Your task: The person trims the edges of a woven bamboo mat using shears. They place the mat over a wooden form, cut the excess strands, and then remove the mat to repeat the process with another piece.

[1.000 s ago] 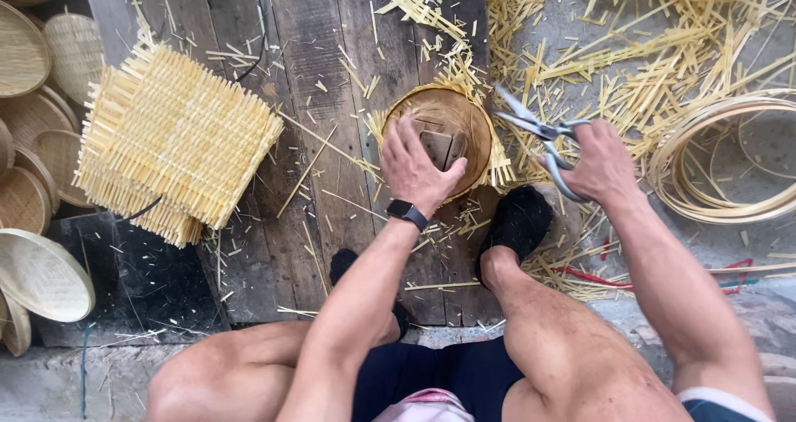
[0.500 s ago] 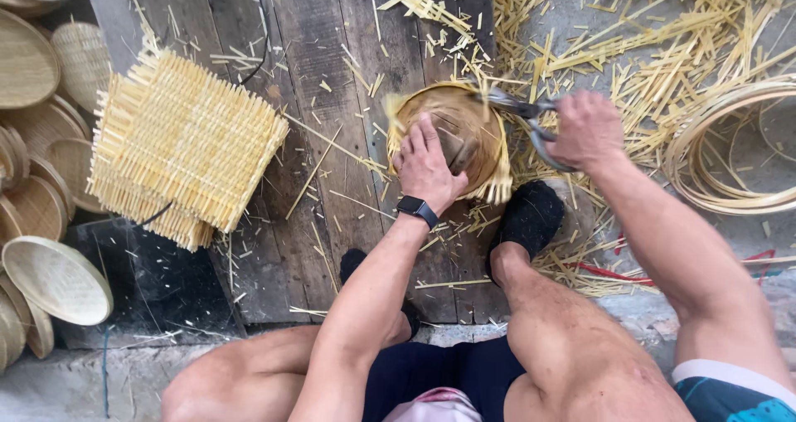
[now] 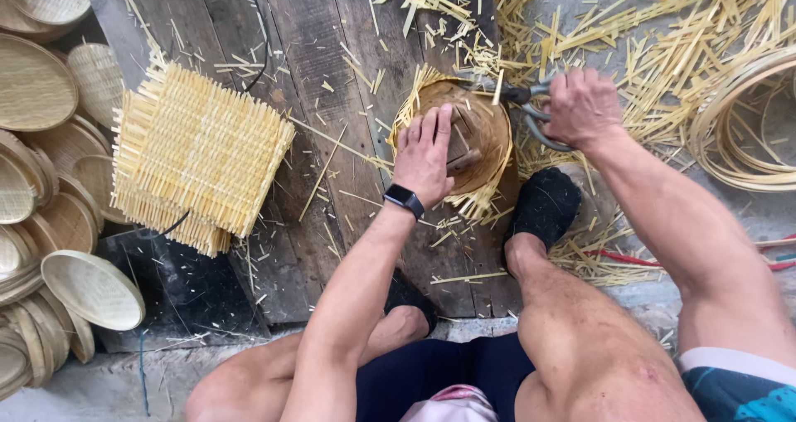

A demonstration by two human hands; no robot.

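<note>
Basket (image 3: 481, 140) sitting on planks (image 3: 332, 74), left hand (image 3: 424, 152) lying on it; scissors (image 3: 531, 111) lying right; mats (image 3: 199, 152) lying left; hoops (image 3: 738, 123) lying far right.

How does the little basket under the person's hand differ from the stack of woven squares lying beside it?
The basket is round and bowl-shaped, with loose strip ends sticking out around its rim; the woven squares are flat, square mats with frayed edges, piled up. The left hand presses on the basket while the right hand holds scissors at its rim; nobody touches the squares. Both are pale yellow woven strips and lie on the wooden boards.
</note>
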